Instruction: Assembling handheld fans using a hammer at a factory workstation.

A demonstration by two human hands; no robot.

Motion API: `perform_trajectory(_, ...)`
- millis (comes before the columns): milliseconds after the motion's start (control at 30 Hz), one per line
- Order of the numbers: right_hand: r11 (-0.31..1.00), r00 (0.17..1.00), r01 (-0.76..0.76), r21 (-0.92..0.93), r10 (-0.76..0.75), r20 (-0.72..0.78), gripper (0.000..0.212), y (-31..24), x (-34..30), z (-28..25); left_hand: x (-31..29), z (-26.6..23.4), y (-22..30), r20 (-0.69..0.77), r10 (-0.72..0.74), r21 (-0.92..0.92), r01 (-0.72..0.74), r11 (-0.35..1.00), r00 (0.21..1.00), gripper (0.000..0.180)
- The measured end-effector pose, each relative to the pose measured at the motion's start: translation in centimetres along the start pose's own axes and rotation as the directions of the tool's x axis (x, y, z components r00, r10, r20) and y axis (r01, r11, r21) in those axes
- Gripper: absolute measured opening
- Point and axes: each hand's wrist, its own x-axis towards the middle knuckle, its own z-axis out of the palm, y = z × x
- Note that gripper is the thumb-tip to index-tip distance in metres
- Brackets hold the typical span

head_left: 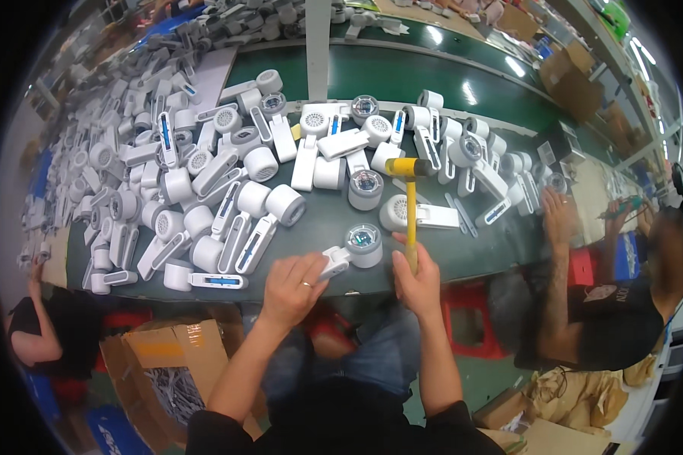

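A: What does the left hand [292, 288] hold?

B: It grasps the flat handle of a white plastic device with a round, clear-topped head [363, 246], at the near edge of the dark green workbench [322, 220].

A: And the right hand [417, 279]?

B: Clenched round a yellow-handled mallet with a black-and-yellow cylindrical head [408, 167]. That head lies at twelve o'clock from the fist, one o'clock from the device and apart from it.

A: What surrounds them?

B: Similar white-and-grey devices [178, 186] crowd ten o'clock. A brown cardboard box [159, 334] of grey pieces sits at eight; a co-worker's hand [559, 216] is near three.
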Motion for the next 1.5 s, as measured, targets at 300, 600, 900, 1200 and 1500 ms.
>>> perform_trajectory(300, 1.0, 1.0, 0.025, 0.005, -0.025, 0.0, 0.037, 0.2, 0.0, -0.3, 0.2, 0.3, 0.2, -0.028, 0.002, -0.007, -0.002, 1.0, 1.0, 0.054)
perform_trajectory(600, 0.999, 0.999, 0.033, 0.009, -0.033, 0.011, 0.038, 0.8, -0.1, -0.7, -0.1, -1.0, 0.6, 0.021, -0.128, -0.092, 0.13, 0.987, 0.992, 0.058)
perform_trajectory(900, 0.998, 0.996, 0.043, 0.042, -0.046, 0.07, 0.033, -0.1, 0.1, -0.4, 0.3, -11.8, 1.3, 0.0, -0.114, 0.183, 0.112, 0.977, 0.993, 0.042)
perform_trajectory(1200, 0.994, 0.994, -0.103, -0.036, 0.104, 0.029, 0.033, 0.3, 0.6, -1.0, 12.8, -22.5, -20.1, -0.226, -0.694, -0.026, 0.708, 0.706, 0.683, 0.05)
perform_trajectory(1500, 0.933, 0.994, -0.094, -0.346, 0.07, -0.081, 0.039, 3.4, -0.9, -2.1, 25.6, -24.1, -54.1, -0.511, -0.65, 0.191, 0.811, 0.553, 0.563, 0.072)
